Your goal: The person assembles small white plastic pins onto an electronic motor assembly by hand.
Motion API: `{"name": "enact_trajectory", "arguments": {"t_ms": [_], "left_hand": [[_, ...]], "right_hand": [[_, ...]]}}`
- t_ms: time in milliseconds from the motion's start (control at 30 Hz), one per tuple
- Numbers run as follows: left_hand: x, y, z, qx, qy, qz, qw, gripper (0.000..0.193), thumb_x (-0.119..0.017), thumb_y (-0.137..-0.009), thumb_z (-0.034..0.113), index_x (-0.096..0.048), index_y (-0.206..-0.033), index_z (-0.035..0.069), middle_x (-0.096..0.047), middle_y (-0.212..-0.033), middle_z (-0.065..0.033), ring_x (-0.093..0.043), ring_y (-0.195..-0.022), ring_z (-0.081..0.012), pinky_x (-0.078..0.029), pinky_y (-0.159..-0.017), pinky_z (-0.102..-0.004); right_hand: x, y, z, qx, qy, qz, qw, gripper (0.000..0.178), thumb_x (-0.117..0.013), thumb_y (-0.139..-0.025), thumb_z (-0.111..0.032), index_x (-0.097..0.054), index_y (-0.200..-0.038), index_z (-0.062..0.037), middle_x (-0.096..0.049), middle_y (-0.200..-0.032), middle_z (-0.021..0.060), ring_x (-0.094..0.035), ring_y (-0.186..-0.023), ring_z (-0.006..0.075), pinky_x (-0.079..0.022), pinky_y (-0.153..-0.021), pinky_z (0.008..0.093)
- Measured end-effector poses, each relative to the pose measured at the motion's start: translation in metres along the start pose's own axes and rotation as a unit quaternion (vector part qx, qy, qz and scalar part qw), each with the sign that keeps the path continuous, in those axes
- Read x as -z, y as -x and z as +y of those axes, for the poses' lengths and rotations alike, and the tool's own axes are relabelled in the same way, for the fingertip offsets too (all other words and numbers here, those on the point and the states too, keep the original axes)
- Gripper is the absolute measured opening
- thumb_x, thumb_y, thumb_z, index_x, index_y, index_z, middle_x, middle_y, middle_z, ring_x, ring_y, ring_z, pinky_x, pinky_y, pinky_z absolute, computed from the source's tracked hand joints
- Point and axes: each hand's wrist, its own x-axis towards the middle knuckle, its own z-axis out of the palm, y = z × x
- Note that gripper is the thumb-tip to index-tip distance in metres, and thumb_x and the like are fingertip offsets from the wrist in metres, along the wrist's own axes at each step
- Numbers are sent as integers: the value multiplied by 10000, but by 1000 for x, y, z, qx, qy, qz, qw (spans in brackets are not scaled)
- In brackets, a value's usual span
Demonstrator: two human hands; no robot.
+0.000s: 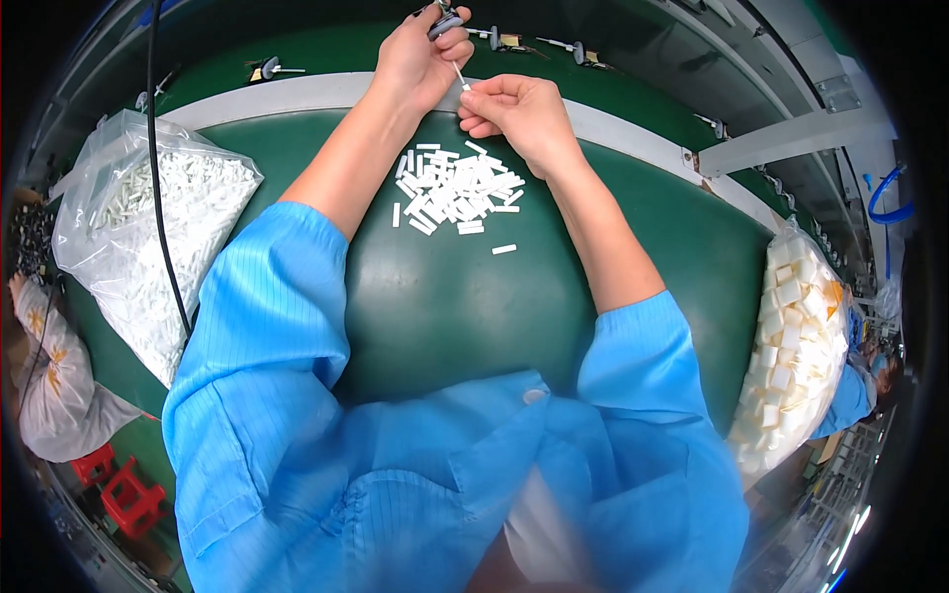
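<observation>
White piece (pixel 466 89) pinched at thin shaft (pixel 457 71)

Dark shafted part (pixel 445 24) is gripped by left hand (pixel 415 61), fingers curled. Piece is pinched between thumb and forefinger of right hand (pixel 529 116). White pile (pixel 457 188) is spread near, on green table (pixel 445 316).

My left hand (pixel 420 61) covers much of the dark part (pixel 445 24) it holds, right up at the upper edge, so I can't tell its full shape. My right hand (pixel 519 119) hides most of the white piece (pixel 466 88) between its fingertips; whether the pin (pixel 459 72) enters it is too small to tell. Pieces in the pile (pixel 457 188) cover one another. The cable (pixel 156 148) is cut off above and lost at my left sleeve (pixel 267 287). The lower edge cuts my blurred shirt (pixel 435 484).
</observation>
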Motion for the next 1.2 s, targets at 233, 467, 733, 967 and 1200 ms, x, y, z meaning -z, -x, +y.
{"name": "enact_trajectory", "arguments": {"t_ms": [233,467,733,967,1200], "left_hand": [[-3,2,-6,9,-11,5,1000,114,-413,-988,141,-465,-951,46,-515,-821,-73,-361,-533,-86,-300,-460,-215],[-1,5,-7,15,-26,2,1000,125,-409,-991,150,-480,-965,51,-544,-842,-87,-420,-557,-111,-344,-480,-224],[-18,22,-39,-97,-248,29,964,222,-415,-944,135,-483,-1107,1,-653,-1051,-121,-606,-975,-183,-417,-937,-358],[-20,31,-44,-85,-210,47,973,207,-381,-964,132,-480,-1079,-9,-651,-1019,-126,-605,-952,-168,-424,-908,-329],[-20,-7,-15,-30,-432,-11,901,250,-471,-948,219,-581,-1044,16,-673,-967,-135,-661,-875,-232,-525,-760,-401]], "right_hand": [[3,0,-2,-4,-24,-7,1000,194,-658,-854,-88,-624,-948,78,-673,-837,138,-665,-717,149,-549,-653,227],[5,-2,1,-25,-48,-14,998,209,-661,-853,-99,-625,-963,75,-671,-846,138,-669,-722,154,-555,-676,232],[13,-9,8,167,-6,155,974,156,-661,-841,-81,-664,-903,63,-688,-771,104,-672,-680,132,-546,-632,234],[14,-6,13,336,276,219,874,140,-679,-792,-155,-688,-876,-43,-675,-763,136,-659,-639,268,-524,-596,323],[22,-3,2,251,320,147,902,170,-691,-760,-160,-690,-884,-43,-674,-780,139,-653,-689,301,-527,-665,368]]}}
